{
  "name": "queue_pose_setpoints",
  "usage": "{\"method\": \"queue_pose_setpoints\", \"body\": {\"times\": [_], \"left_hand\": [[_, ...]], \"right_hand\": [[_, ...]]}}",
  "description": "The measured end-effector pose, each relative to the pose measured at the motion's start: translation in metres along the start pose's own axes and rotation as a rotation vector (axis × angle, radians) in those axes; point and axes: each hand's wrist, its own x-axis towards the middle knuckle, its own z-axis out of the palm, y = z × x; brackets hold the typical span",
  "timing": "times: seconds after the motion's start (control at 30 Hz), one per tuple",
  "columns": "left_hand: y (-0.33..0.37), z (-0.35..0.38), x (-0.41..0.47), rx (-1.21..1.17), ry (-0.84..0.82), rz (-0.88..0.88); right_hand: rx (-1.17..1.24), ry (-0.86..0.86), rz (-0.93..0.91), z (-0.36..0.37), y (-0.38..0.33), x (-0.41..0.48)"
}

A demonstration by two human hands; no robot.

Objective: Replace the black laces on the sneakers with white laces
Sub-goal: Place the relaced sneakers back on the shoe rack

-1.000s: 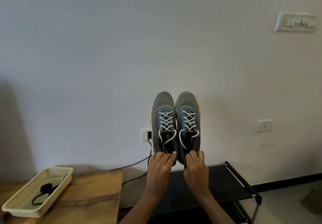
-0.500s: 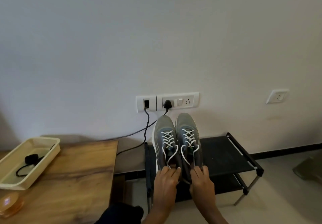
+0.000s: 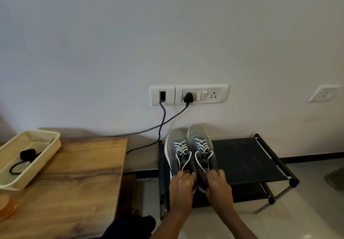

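Note left hand (image 3: 181, 185) curled round the heel of the left sneaker (image 3: 176, 139), right hand (image 3: 218, 184) round the right sneaker (image 3: 198, 132). Locate pair, toes to the wall, at the left end of the shoe rack (image 3: 242, 157); resting or just above, cannot tell. Observe white laces (image 3: 202, 144) threaded, untied; black laces (image 3: 27, 154) in tray (image 3: 44, 159) on bench (image 3: 80, 173). Avoid early release: near the front edge, expect tipping; expect loose ends snagging.

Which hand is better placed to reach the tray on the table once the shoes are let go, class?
Probably the left hand: it grips the left shoe, nearer the tray on the table; the right hand grips the right shoe, farther away.
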Motion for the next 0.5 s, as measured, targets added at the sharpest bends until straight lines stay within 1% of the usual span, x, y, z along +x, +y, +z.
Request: {"method": "queue_pose_setpoints", "body": {"times": [0.17,0.23,0.4,0.5], "left_hand": [[-0.005,0.013,0.007,0.022,-0.041,-0.035],[-0.007,0.019,0.006,0.026,-0.061,-0.04],[-0.011,0.024,0.009,0.023,-0.029,-0.045],[-0.012,0.027,0.011,0.026,-0.031,-0.044]], "right_hand": [[-0.004,-0.129,0.036,0.003,0.003,0.007],[0.012,-0.154,0.062,0.007,0.005,0.006],[0.06,-0.209,0.119,0.012,0.008,0.012],[0.035,-0.269,0.137,0.01,0.008,0.016]]}}
